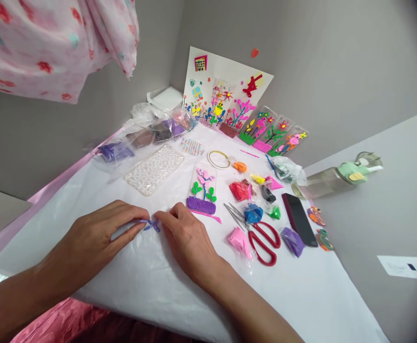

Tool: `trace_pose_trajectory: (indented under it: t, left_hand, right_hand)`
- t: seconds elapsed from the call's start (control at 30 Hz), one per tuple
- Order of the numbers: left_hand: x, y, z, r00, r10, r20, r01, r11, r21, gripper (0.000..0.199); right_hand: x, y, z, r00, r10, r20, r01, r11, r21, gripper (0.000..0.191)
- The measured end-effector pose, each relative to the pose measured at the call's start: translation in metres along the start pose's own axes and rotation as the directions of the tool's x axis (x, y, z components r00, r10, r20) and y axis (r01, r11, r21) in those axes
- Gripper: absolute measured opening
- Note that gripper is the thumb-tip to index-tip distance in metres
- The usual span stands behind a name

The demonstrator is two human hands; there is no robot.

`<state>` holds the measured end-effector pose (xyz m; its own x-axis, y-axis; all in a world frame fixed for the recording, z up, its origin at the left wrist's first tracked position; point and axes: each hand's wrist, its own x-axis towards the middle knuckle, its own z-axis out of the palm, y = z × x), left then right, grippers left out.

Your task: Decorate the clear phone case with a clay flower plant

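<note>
A small purple clay piece (152, 226) with several narrow arms is held just above the white table cover. Thumb and forefinger of my left hand (103, 228) pinch one of its arms. From the other side, my right hand (186, 233) has its fingertips closed on it, partly hiding that end. Just beyond my right hand lies a clear phone case (210, 172) with a pink clay flower, green leaves and a ridged purple clay base (201, 205). A pink modelling tool (206, 216) lies along the near edge of this case.
Red-handled scissors (262, 243) lie right of my hands among bagged clay lumps, with blue clay (253, 213) beside the blades. Farther right are a phone (299, 219) and a bottle (322, 181). A patterned clear case (154, 170) lies ahead. Decorated cases (258, 125) lean against the wall.
</note>
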<state>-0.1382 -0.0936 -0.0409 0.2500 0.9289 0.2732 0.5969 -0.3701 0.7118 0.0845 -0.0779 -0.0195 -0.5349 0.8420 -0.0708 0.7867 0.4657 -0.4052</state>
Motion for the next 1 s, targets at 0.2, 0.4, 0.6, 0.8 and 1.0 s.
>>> trace_pose_trajectory:
  t: [0.2, 0.4, 0.6, 0.8, 1.0]
  left_hand:
    - [0.004, 0.000, -0.002, 1.000, 0.016, 0.006, -0.016, 1.000, -0.019, 0.019]
    - [-0.003, -0.001, -0.008, 0.999, -0.036, -0.015, 0.036, 0.999, -0.028, 0.025]
    - [-0.007, 0.008, -0.005, 0.999, -0.002, -0.053, -0.001, 0.998, -0.062, 0.019]
    - [-0.004, 0.011, 0.003, 0.999, -0.039, -0.036, 0.036, 0.996, -0.076, 0.018]
    - [0.000, 0.013, 0.008, 0.999, 0.048, -0.019, -0.048, 0.999, -0.022, 0.017]
  right_hand:
    - [0.002, 0.002, 0.001, 1.000, -0.016, -0.003, 0.016, 1.000, 0.011, 0.020]
    - [0.002, -0.001, -0.005, 1.000, 0.008, 0.029, -0.011, 0.996, 0.094, 0.017]
    - [-0.006, -0.003, -0.012, 0.999, 0.053, 0.002, -0.052, 0.987, 0.154, 0.015]
    - [-0.011, 0.001, -0.010, 0.997, 0.072, 0.013, -0.073, 0.986, 0.147, 0.014]
    - [-0.011, 0.001, -0.011, 0.997, 0.071, 0.029, -0.074, 0.989, 0.129, 0.013]
